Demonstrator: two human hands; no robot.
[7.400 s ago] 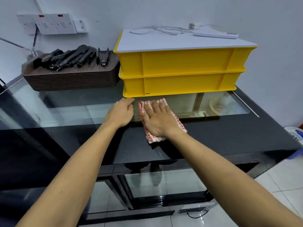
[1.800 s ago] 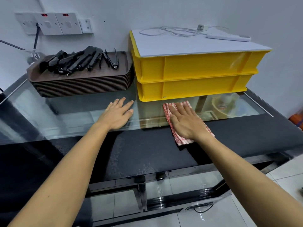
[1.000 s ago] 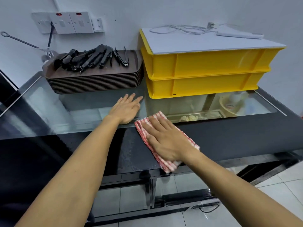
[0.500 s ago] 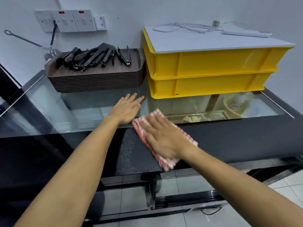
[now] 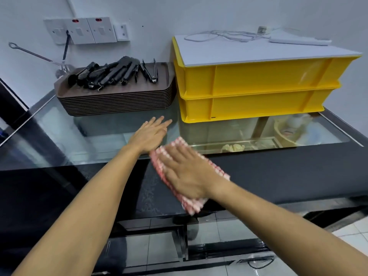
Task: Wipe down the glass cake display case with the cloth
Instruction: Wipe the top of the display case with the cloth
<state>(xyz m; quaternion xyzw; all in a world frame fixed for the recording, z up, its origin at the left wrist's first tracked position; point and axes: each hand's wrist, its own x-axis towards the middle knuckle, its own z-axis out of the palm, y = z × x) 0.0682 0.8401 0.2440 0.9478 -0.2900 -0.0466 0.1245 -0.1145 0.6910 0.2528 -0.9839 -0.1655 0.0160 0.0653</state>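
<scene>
Right hand (image 5: 184, 174) flat, fingers spread, pressing the cloth (image 5: 191, 202) (blurred) — left hand (image 5: 149, 135) open, palm down.

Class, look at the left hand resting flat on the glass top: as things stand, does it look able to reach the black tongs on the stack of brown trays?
Probably yes. The left hand lies flat and empty, and only bare glass separates it from the brown trays; the tongs lie uncovered on top.

wall: pale, plain, beyond both hands
switch plates (image 5: 83, 30): white, far upper left
floor tiles (image 5: 350, 234): light, lower right
</scene>
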